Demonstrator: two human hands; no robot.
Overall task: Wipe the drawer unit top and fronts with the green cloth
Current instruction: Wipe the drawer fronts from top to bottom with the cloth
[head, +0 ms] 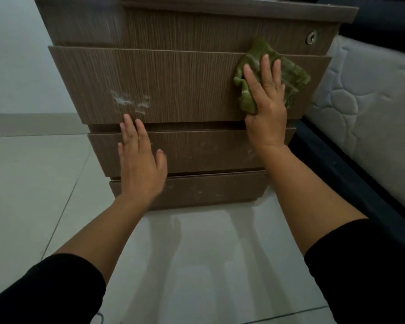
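A brown wood-grain drawer unit (173,78) fills the upper middle of the head view, with several drawer fronts stacked downward. My right hand (265,99) presses the crumpled green cloth (288,73) flat against the right end of the large drawer front, thumb hooked under the cloth's lower edge. My left hand (139,160) lies flat with fingers spread on the drawer front below, holding nothing. White smudges (129,101) mark the large front's left half. A round metal lock (311,37) sits near the unit's top right corner.
A quilted white mattress (365,108) on a dark bed frame (337,169) stands close against the unit's right side. Pale glossy floor tiles (45,183) spread to the left and in front. A light wall (14,54) rises behind on the left.
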